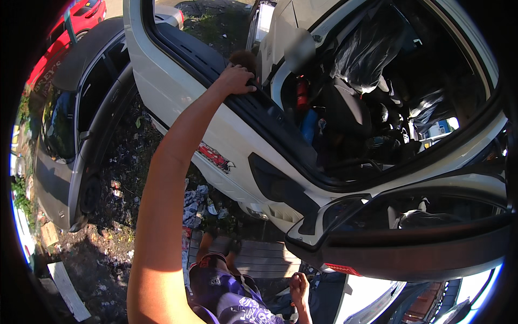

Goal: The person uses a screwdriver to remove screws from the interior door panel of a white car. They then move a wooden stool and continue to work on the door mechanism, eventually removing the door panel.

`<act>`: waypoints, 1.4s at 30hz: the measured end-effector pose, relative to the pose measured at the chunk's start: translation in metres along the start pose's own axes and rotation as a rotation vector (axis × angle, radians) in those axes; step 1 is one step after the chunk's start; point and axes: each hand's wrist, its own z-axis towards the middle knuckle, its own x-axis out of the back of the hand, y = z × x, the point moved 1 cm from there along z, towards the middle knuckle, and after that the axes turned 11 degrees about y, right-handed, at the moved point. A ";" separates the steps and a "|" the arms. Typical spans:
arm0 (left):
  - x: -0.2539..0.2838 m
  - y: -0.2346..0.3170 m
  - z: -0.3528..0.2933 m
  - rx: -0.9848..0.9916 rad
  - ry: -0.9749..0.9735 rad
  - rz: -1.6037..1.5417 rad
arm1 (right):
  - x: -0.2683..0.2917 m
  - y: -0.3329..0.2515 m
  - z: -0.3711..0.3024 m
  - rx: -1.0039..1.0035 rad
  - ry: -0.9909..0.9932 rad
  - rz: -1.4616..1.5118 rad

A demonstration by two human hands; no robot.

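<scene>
My left arm reaches up across the white door of a vehicle. My left hand lies over the black ledge at the door's window opening, its fingers bent over the edge. Just beyond it is a brown, rounded, fuzzy-looking thing; whether my fingers touch it, I cannot tell. Low in the view, in front of my purple shirt, is my right hand, its fingers curled in. What it holds, if anything, is hidden.
A large side mirror juts out at lower right. Inside the cab are a plastic-covered seat and a red cylinder. A grey car stands at left beside littered ground. Wooden slats lie by my feet.
</scene>
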 end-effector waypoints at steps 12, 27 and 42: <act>0.009 -0.001 -0.023 0.097 0.012 0.089 | -0.180 -0.221 0.056 0.228 -0.388 0.045; -0.005 -0.001 -0.011 0.110 0.024 0.137 | -0.159 -0.269 0.075 0.216 -0.121 0.418; 0.012 0.001 -0.031 0.164 -0.016 0.101 | -0.150 -0.261 0.084 0.249 0.067 0.642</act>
